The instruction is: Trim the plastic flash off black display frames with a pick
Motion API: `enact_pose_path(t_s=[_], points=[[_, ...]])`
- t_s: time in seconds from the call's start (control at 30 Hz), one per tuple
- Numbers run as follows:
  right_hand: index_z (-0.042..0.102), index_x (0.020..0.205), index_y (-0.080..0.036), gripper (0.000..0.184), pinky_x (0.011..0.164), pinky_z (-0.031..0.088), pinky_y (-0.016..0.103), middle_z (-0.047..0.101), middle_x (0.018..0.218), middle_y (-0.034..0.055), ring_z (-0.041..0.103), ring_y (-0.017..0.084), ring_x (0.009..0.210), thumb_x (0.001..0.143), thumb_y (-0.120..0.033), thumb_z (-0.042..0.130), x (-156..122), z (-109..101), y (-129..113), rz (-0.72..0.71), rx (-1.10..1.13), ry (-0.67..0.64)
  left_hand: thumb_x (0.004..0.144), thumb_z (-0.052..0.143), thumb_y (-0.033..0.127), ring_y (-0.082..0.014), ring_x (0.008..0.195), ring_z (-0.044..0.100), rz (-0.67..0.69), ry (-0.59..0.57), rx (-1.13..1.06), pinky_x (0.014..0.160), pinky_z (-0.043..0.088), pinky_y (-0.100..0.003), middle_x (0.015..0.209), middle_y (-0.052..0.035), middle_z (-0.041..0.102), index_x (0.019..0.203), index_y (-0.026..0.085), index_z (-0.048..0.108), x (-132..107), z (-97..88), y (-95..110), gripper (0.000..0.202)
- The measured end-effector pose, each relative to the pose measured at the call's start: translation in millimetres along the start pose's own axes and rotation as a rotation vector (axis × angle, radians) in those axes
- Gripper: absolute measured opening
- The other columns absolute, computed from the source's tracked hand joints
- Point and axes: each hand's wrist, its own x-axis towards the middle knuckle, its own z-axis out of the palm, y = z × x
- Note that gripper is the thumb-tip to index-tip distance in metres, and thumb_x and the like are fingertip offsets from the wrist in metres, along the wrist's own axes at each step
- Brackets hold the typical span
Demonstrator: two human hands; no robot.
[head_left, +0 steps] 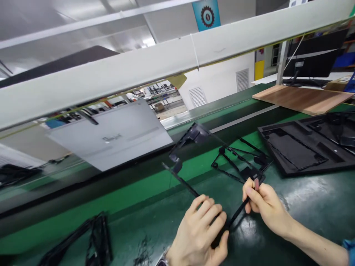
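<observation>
A thin black plastic frame (197, 133) with a wider top corner is held above the green bench, tilted. My left hand (198, 231) has its fingers closed around the near side of this frame, and its palm hides part of it. My right hand (264, 202) pinches the frame's right-hand edge. A small reddish-brown tip pokes out between the right fingers; what it belongs to is hidden. Just beyond my right hand, more thin black frames (232, 159) lie on the bench.
To the right is a black foam tray (290, 168) holding black frames. A wooden board (303, 98) lies behind it. More black frames (101, 238) rest at the lower left. A grey sheet or panel (113, 138) stands under the white overhead beam (133, 75).
</observation>
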Motion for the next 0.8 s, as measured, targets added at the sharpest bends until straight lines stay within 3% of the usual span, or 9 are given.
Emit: enact_pose_path(t_s=[0.1, 0.2, 0.3, 0.43, 0.8], points=[[0.062, 0.096, -0.019, 0.047, 0.055, 0.040, 0.027, 0.058, 0.061, -0.0024, 0.051, 0.014, 0.055, 0.113, -0.060, 0.047, -8.6, 3.3, 4.0, -0.040, -0.085, 0.056, 0.092, 0.067, 0.017, -0.0246, 0.092, 0.070, -0.095, 0.137, -0.016, 0.097, 0.050, -0.046, 0.095, -0.0066, 0.077, 0.108, 0.018, 0.069, 2.7, 1.6, 7.5, 0.016], [0.064, 0.097, -0.020, 0.038, 0.055, 0.044, 0.028, 0.063, 0.066, -0.0004, 0.055, 0.015, 0.055, 0.116, -0.048, 0.045, -17.6, 7.6, 11.6, -0.164, -0.165, 0.096, 0.093, 0.069, 0.010, -0.0199, 0.078, 0.064, -0.159, 0.218, -0.049, 0.079, 0.049, -0.037, 0.080, -0.0021, 0.071, 0.093, 0.021, 0.065, 4.1, 7.4, 17.3, 0.011], [0.065, 0.099, -0.022, 0.030, 0.057, 0.048, 0.028, 0.067, 0.074, 0.0016, 0.062, 0.016, 0.060, 0.116, -0.034, 0.043, -23.6, 11.3, 18.0, -0.331, -0.234, 0.128, 0.095, 0.067, 0.009, -0.0177, 0.072, 0.059, -0.212, 0.171, -0.177, 0.068, 0.046, -0.033, 0.078, -0.0017, 0.067, 0.093, 0.021, 0.063, 4.0, 11.5, 22.2, 0.013], [0.064, 0.102, -0.025, 0.026, 0.068, 0.056, 0.033, 0.066, 0.081, 0.0027, 0.068, 0.019, 0.070, 0.113, -0.021, 0.041, -26.1, 15.1, 20.2, -0.521, -0.259, 0.139, 0.094, 0.070, 0.005, -0.0170, 0.073, 0.061, -0.244, 0.128, -0.252, 0.067, 0.048, -0.032, 0.081, -0.0022, 0.070, 0.099, 0.021, 0.065, 2.2, 15.0, 21.9, 0.018], [0.062, 0.105, -0.024, 0.019, 0.066, 0.058, 0.032, 0.066, 0.080, 0.0021, 0.069, 0.019, 0.069, 0.107, -0.013, 0.046, -24.4, 16.5, 18.1, -0.642, -0.354, 0.151, 0.094, 0.067, 0.002, -0.0152, 0.071, 0.061, -0.308, 0.113, -0.244, 0.068, 0.046, -0.032, 0.078, 0.0005, 0.068, 0.093, 0.021, 0.063, -1.1, 22.8, 24.4, 0.020]])
